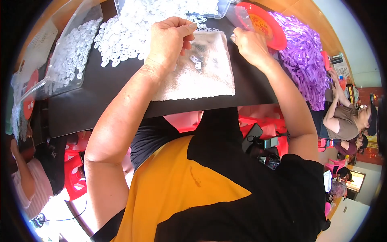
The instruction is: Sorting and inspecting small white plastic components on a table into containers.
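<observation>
My left hand is closed, thumb against curled fingers, above the left part of a cream towel; anything in its pinch is too small or hidden to name. My right hand is raised beyond the towel's right edge, fingers pinched together beside a clear plastic piece and a red round plate. Whether it grips the clear plastic I cannot tell. A few small white plastic pieces with holes lie on the towel between my hands. A large heap of similar white pieces spreads just left of my left hand.
A clear bin with more white pieces stands at the left. A pile of purple ribbon-like strips covers the right side. The dark table's front edge runs before my body. Other people sit to the left and right, near red stools.
</observation>
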Tool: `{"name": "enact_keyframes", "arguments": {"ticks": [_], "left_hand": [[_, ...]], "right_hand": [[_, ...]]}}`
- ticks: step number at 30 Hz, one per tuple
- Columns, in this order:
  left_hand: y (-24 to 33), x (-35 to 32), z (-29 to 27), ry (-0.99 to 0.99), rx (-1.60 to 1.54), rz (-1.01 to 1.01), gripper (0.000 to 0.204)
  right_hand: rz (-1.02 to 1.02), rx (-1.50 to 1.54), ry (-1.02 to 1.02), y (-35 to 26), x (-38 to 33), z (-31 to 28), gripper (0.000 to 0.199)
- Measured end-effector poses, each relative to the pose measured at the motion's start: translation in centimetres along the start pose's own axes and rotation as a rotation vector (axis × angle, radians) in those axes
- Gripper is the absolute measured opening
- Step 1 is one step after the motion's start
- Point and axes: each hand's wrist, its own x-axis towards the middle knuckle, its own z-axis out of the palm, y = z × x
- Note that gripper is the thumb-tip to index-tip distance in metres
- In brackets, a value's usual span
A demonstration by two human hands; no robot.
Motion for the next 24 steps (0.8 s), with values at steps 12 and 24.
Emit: {"name": "enact_keyframes", "arguments": {"ticks": [12, 24], "left_hand": [[0.2, -0.1, 0.6, 0.036, -0.068, -0.114, 0.010], [-0.5, -0.5, 0.5, -0.030, 0.216, 0.099, 0.012]], "right_hand": [[-0.109, 0.148, -0.040, 0.8, 1.5, -0.4, 0.018], [0.111, 0.605, -0.243, 0.3, 2.2, -2.0, 0.025]]}}
